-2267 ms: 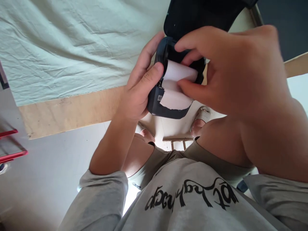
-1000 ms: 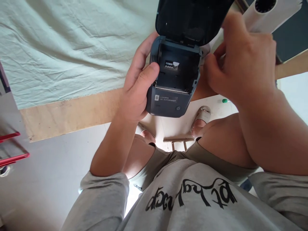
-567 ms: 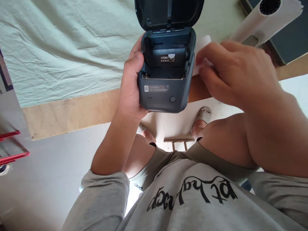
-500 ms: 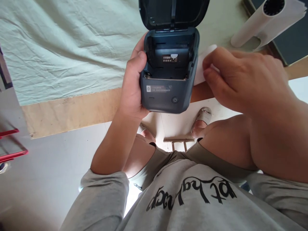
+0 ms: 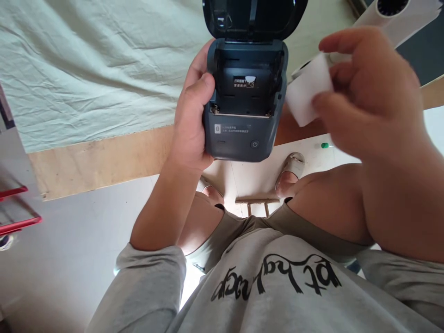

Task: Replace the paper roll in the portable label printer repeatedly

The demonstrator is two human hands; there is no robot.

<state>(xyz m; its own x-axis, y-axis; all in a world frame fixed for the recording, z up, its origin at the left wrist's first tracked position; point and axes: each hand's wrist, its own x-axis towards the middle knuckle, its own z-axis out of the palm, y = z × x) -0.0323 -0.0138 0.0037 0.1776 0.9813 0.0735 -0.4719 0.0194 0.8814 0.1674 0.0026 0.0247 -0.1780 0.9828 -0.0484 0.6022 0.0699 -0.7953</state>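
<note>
My left hand (image 5: pixel 194 111) is wrapped round the left side of a dark blue label printer (image 5: pixel 239 138), held above the table edge. Its black lid (image 5: pixel 255 18) stands raised, and the paper bay (image 5: pixel 244 83) inside has no roll in it; a small label with print shows on its floor. Just right of the printer, my right hand (image 5: pixel 367 88) grips a small white paper roll (image 5: pixel 308 90) between thumb and fingers. Part of a dark core shows at the roll's upper end. The fingertips behind it are partly hidden.
A pale green cloth (image 5: pixel 86 69) covers the wooden table (image 5: pixel 100 159). At the upper right stands a larger white roll (image 5: pixel 412 23) with a dark core, by a dark flat object (image 5: pixel 423 55). Below are a wooden stool bar (image 5: pixel 256 201) and a green item (image 5: pixel 325 145) on the floor.
My right hand has turned and lifted slightly, its fingers spreading, so more of the white paper roll shows. The printer has barely moved in my left hand.
</note>
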